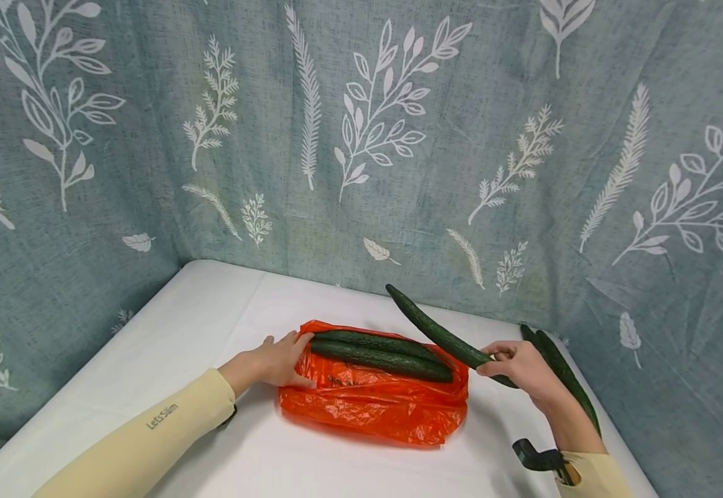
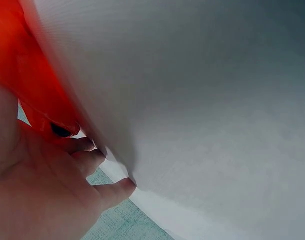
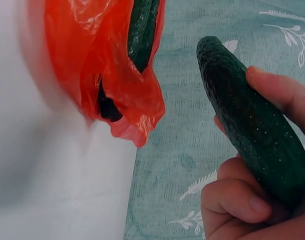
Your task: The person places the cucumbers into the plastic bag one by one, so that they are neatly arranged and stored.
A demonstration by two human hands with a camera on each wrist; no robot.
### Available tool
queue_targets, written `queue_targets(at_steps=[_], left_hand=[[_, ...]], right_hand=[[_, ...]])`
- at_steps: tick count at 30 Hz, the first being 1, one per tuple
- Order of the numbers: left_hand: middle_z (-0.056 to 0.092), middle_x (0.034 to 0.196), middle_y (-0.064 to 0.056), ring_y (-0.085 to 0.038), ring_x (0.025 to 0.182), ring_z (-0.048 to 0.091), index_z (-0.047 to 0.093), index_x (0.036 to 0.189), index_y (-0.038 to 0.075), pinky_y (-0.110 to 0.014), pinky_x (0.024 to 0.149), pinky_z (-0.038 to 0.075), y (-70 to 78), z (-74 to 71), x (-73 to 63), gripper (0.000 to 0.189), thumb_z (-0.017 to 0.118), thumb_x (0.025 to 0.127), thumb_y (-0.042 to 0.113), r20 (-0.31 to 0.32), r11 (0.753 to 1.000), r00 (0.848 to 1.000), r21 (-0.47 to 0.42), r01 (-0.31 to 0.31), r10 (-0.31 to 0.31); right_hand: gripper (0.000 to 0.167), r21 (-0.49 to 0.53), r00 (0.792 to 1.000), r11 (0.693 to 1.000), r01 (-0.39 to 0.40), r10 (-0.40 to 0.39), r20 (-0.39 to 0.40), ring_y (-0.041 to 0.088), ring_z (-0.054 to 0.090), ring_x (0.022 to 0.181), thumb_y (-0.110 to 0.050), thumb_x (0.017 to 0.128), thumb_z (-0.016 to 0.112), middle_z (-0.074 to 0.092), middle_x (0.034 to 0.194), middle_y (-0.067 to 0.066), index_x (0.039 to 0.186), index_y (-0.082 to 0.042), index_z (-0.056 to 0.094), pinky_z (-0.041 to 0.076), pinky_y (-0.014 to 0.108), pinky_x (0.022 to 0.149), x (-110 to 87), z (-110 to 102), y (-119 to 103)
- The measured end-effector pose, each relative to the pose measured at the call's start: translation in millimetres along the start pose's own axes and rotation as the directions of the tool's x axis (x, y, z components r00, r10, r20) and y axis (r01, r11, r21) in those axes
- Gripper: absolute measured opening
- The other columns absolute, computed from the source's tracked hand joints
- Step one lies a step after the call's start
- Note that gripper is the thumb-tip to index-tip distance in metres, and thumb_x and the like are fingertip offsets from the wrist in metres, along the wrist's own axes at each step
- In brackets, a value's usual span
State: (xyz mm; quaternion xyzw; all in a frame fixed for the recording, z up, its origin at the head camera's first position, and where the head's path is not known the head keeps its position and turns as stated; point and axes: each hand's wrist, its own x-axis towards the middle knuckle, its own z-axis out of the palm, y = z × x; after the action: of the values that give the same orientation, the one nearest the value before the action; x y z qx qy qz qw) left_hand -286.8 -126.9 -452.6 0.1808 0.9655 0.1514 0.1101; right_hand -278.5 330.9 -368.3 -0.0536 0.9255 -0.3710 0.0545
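A long dark green cucumber (image 1: 433, 330) slants up to the left above the right end of a red plastic bag (image 1: 374, 415). My right hand (image 1: 520, 370) grips it near its lower end; in the right wrist view thumb and curled fingers hold the cucumber (image 3: 252, 120). The bag lies on its side, and more cucumbers (image 1: 380, 356) rest in its upward opening. My left hand (image 1: 277, 360) rests against the bag's left end, thumb and fingers spread along its edge. In the left wrist view the left hand's fingers (image 2: 115, 192) reach out fairly straight, tips at the white table surface.
At the table's right edge lie more cucumbers (image 1: 563, 370), partly behind the right forearm. The white table (image 1: 224, 297) backs onto a blue-green curtain (image 1: 274, 138) with white leaf patterns, which also hangs at both sides.
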Motion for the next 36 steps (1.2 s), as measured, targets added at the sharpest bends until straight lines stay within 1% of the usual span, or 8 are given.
queue_targets(at_steps=[3, 7, 9, 11, 14, 17, 27, 36], left_hand=[[0.029, 0.161, -0.023, -0.038, 0.152, 0.025, 0.022, 0.159, 0.008, -0.066, 0.119, 0.02, -0.9, 0.7, 0.6, 0.108, 0.073, 0.082, 0.064, -0.001, 1.0, 1.0, 0.005, 0.001, -0.001], [0.03, 0.161, -0.022, -0.038, 0.152, 0.025, 0.022, 0.159, 0.008, -0.066, 0.119, 0.02, -0.8, 0.8, 0.9, 0.108, 0.073, 0.082, 0.063, 0.0, 1.0, 1.0, 0.004, 0.003, -0.003], [0.029, 0.162, -0.022, -0.038, 0.152, 0.025, 0.022, 0.159, 0.008, -0.065, 0.119, 0.02, -0.3, 0.6, 0.8, 0.108, 0.073, 0.082, 0.063, 0.001, 1.0, 1.0, 0.002, 0.002, -0.002], [0.029, 0.162, -0.022, -0.038, 0.152, 0.025, 0.022, 0.16, 0.008, -0.065, 0.119, 0.02, -0.7, 0.8, 1.2, 0.108, 0.073, 0.082, 0.064, 0.001, 1.0, 1.0, 0.006, 0.004, -0.004], [0.029, 0.162, -0.022, -0.038, 0.152, 0.025, 0.022, 0.16, 0.008, -0.065, 0.119, 0.02, -1.2, 0.7, 1.1, 0.108, 0.073, 0.082, 0.064, 0.001, 1.0, 1.0, 0.015, 0.004, -0.004], [0.029, 0.162, -0.022, -0.038, 0.152, 0.024, 0.022, 0.16, 0.008, -0.066, 0.119, 0.02, -1.8, 0.9, 1.2, 0.109, 0.073, 0.082, 0.065, 0.002, 1.0, 1.0, 0.014, 0.002, -0.002], [0.028, 0.163, -0.021, -0.037, 0.153, 0.024, 0.021, 0.16, 0.009, -0.065, 0.119, 0.018, -3.2, 0.9, 3.4, 0.109, 0.073, 0.082, 0.064, 0.003, 1.0, 1.0, 0.009, 0.005, -0.005], [0.028, 0.163, -0.021, -0.036, 0.153, 0.024, 0.021, 0.16, 0.01, -0.064, 0.12, 0.018, -3.4, -0.2, 1.4, 0.109, 0.074, 0.082, 0.062, 0.01, 1.0, 1.0, -0.007, 0.004, -0.004]], right_hand=[[0.045, 0.015, 0.999, 1.0, 0.008, -0.008, 0.033, 0.022, 0.046, 0.088, -0.023, 0.084, 0.08, 0.046, 0.072, -0.003, 0.122, -0.002, 0.069, 0.044, 0.036, 0.074, 2.8, 2.0, -2.9], [0.041, 0.032, 0.996, 0.999, 0.037, -0.039, 0.077, 0.036, 0.058, 0.11, -0.021, 0.084, 0.079, 0.065, 0.091, 0.003, 0.121, -0.004, 0.071, 0.054, 0.046, 0.086, 6.2, 5.4, -4.2], [0.04, 0.042, 0.993, 0.998, 0.055, -0.059, 0.1, 0.035, 0.058, 0.112, -0.019, 0.084, 0.08, 0.066, 0.091, 0.003, 0.12, -0.004, 0.071, 0.054, 0.046, 0.086, 8.1, 7.8, -5.7], [0.041, 0.058, 0.989, 0.996, 0.073, -0.08, 0.126, 0.028, 0.058, 0.095, -0.016, 0.082, 0.081, 0.059, 0.078, 0.001, 0.119, -0.003, 0.071, 0.053, 0.042, 0.081, 10.5, 9.9, -6.9], [0.04, 0.071, 0.978, 0.992, 0.103, -0.114, 0.176, 0.015, 0.038, 0.071, -0.014, 0.081, 0.081, 0.026, 0.064, -0.003, 0.116, 0.0, 0.07, 0.042, 0.036, 0.068, 14.0, 13.6, -9.6], [0.033, 0.067, 0.96, 0.986, 0.15, -0.161, 0.23, 0.012, 0.032, 0.061, -0.015, 0.081, 0.08, 0.027, 0.064, -0.002, 0.109, -0.001, 0.071, 0.041, 0.035, 0.065, 17.3, 16.9, -11.6], [0.03, 0.035, 0.924, 0.976, 0.216, -0.216, 0.316, 0.011, 0.026, 0.058, -0.015, 0.083, 0.08, 0.026, 0.064, -0.002, 0.11, -0.006, 0.073, 0.04, 0.031, 0.061, 23.3, 24.4, -23.1], [0.033, -0.016, 0.889, 0.965, 0.262, -0.235, 0.393, 0.011, 0.038, 0.066, -0.014, 0.079, 0.083, 0.04, 0.069, -0.004, 0.11, -0.005, 0.075, 0.042, 0.031, 0.063, 29.5, 33.6, -34.6]])
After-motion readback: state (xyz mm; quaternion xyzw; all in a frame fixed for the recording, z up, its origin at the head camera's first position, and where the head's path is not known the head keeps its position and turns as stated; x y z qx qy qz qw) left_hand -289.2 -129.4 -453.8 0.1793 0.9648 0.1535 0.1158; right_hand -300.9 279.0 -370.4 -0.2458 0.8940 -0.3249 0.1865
